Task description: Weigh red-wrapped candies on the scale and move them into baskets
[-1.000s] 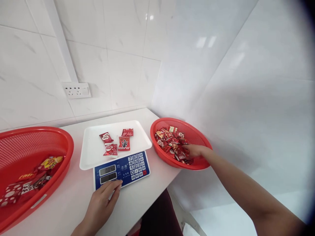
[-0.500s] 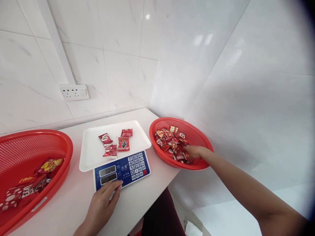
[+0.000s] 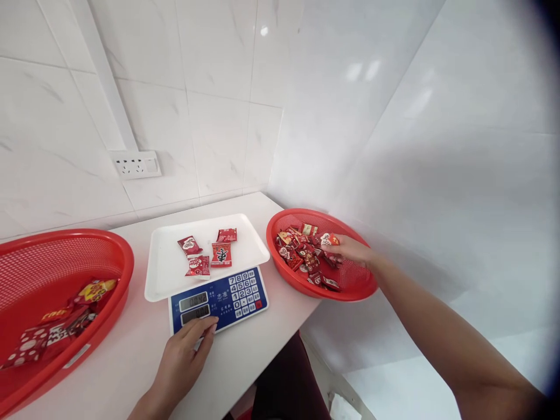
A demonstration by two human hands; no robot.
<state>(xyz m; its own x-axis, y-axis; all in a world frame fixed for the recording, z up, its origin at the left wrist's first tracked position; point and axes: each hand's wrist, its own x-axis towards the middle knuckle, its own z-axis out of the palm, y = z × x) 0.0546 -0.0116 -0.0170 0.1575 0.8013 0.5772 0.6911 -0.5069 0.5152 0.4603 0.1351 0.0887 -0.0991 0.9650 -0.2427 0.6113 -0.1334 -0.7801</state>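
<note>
On blue scale [image 3: 219,303]: "志准" lettering [image 3: 222,296]; display [image 3: 193,301] reads "0.042".

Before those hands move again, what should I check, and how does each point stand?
1. Right hand grips the wrapped packet firmly: cannot tell, contact partly hidden.
2. Left hand clear of the scale: not ok, its fingers overlap it.
3. Four packets inside the white tray: ok.
4. Upper display uncovered: ok.
5. Right basket fully supported by the table: cannot tell, underside hidden.
</note>
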